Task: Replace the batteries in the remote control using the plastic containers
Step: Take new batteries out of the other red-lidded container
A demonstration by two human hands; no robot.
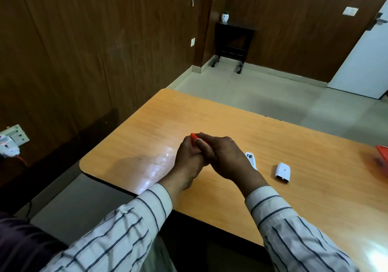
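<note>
- My two hands, left [190, 158] and right [222, 156], are clasped together above the orange wooden table [147, 145], blocking the middle.
- Left of them the tabletop lies bare to its rounded edge.
- Just right of my right hand lies a white plastic remote body [251, 159], then a white battery cover [283, 172].
- A red plastic container [383, 153] sits at the far right.

white cover [283, 172], dark mark, seemingly unreadable
</note>
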